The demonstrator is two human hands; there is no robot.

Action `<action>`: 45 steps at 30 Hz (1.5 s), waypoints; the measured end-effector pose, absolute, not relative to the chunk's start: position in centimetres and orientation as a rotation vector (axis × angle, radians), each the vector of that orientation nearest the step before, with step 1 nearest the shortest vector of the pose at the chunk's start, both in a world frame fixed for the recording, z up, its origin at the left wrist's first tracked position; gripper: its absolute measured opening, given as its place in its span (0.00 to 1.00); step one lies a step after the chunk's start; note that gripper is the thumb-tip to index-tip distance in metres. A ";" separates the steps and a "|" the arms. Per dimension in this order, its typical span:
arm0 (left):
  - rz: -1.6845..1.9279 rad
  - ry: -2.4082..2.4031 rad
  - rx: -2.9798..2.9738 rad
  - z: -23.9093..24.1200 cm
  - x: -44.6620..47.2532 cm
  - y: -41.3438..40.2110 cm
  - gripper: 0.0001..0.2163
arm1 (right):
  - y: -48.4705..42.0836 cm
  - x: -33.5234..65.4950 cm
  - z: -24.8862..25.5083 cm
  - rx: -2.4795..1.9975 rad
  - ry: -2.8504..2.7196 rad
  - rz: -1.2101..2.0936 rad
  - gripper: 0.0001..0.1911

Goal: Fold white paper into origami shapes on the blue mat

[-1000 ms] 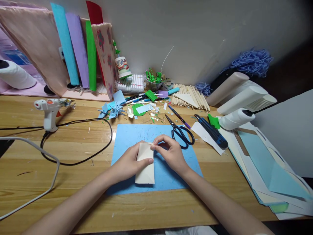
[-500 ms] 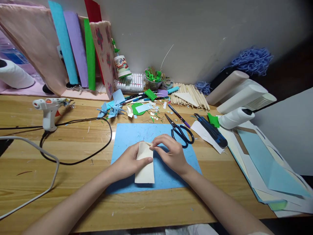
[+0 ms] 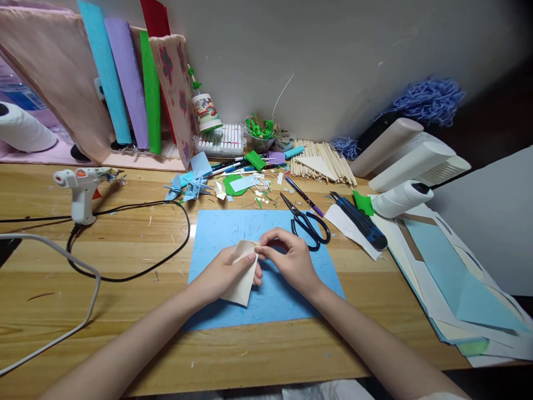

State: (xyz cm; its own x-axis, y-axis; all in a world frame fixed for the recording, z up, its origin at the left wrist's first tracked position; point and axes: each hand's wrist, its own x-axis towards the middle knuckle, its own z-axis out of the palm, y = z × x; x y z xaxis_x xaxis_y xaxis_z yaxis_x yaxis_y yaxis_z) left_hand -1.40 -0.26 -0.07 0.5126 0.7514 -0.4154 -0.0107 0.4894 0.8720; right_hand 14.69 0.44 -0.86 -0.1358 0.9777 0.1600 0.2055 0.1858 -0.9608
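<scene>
A cream-coloured piece of paper [image 3: 241,290] is held above a blue sheet [image 3: 291,308] that lies on the wooden table. My left hand [image 3: 229,272] grips the paper, thumb across its front and fingers behind. At the paper's upper right corner, my right hand [image 3: 287,258] pinches with thumb and forefinger. The paper tilts, its lower end pointing down and left. Black-handled scissors [image 3: 308,225] rest just beyond my right hand, partly on the blue sheet.
A white glue gun [image 3: 81,191] with a black cord stands at left. Behind lie paper scraps, a green piece [image 3: 236,185], markers [image 3: 222,139] and wooden sticks [image 3: 320,161]. To the right are a utility knife [image 3: 360,222], a white thread spool [image 3: 402,198] and stacked paper sheets [image 3: 470,289].
The cream paper has tilted, its lower end swinging left. My left thumb has moved up toward the pinched corner, and my left fingertips now show beyond the paper's right edge.
</scene>
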 end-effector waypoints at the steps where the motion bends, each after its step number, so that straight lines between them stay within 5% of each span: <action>1: 0.554 0.926 0.959 -0.1 -1.4 -0.3 0.16 | 0.4 14.7 -0.8 -1.156 -1.569 0.995 0.02; 8: 0.548 0.927 0.934 0.0 -1.4 -0.1 0.14 | 0.4 14.9 -0.5 -1.123 -1.756 0.787 0.05; 18: 0.528 0.823 0.921 -0.5 -1.6 0.1 0.12 | 1.0 15.3 -0.8 -1.188 -1.615 1.064 0.01; 45: 0.568 0.790 0.765 -0.8 -1.5 0.0 0.18 | 0.9 15.5 -0.6 -1.189 -1.689 0.908 0.05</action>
State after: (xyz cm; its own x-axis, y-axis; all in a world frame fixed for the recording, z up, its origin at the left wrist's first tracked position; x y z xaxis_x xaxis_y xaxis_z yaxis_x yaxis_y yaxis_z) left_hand -1.49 -0.03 -0.79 0.5839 0.6994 -0.4120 -0.1686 0.6010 0.7813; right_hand 15.50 0.89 -0.61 -0.1800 0.9558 0.2326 0.3329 0.2817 -0.8999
